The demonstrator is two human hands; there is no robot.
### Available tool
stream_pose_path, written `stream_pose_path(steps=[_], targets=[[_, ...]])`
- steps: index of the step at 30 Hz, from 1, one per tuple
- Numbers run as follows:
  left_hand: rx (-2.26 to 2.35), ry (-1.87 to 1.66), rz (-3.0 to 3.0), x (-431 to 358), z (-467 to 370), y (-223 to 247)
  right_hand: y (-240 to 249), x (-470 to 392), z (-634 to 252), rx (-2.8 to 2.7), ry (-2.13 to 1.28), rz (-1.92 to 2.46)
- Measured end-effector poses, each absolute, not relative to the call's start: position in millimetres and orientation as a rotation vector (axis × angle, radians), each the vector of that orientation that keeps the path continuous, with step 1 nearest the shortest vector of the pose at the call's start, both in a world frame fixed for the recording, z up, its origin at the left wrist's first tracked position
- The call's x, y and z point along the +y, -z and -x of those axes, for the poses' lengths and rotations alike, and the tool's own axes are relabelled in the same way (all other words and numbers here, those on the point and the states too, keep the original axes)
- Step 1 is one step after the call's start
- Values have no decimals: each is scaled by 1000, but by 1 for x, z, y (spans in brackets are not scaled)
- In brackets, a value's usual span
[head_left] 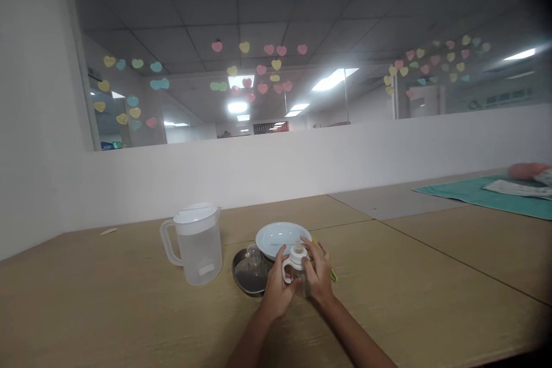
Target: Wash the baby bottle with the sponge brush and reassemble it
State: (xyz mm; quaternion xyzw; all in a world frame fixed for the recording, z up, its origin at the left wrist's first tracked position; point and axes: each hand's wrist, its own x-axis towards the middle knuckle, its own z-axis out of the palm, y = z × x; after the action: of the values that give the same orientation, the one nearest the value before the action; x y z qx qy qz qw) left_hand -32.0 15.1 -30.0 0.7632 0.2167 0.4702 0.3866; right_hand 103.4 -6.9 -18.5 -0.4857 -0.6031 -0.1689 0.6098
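Both of my hands are closed around a baby bottle with a white collar, a pale teat on top and a white side handle. My left hand grips it from the left, by the handle and lower body. From the right, my right hand wraps the collar and side. Just behind the bottle is a pale blue bowl. To the left lies a metal tray, with a small clear dome-shaped cap on it. Something yellow-green shows partly behind my right hand.
A translucent white pitcher with a handle stands left of the tray. A thin pale flat piece lies far left. At the far right, a teal cloth holds a pink item. A white wall with a window rises behind the table.
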Motion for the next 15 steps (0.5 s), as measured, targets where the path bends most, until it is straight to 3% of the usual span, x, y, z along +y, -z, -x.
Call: stream_pose_path(steps=[8, 15], targets=[[570, -1244, -2041, 13, 34, 32, 14, -6, -94, -1357, 395, 1244], [764, -1252, -2592, 17, 59, 14, 15, -10, -92, -1376, 308, 1225]])
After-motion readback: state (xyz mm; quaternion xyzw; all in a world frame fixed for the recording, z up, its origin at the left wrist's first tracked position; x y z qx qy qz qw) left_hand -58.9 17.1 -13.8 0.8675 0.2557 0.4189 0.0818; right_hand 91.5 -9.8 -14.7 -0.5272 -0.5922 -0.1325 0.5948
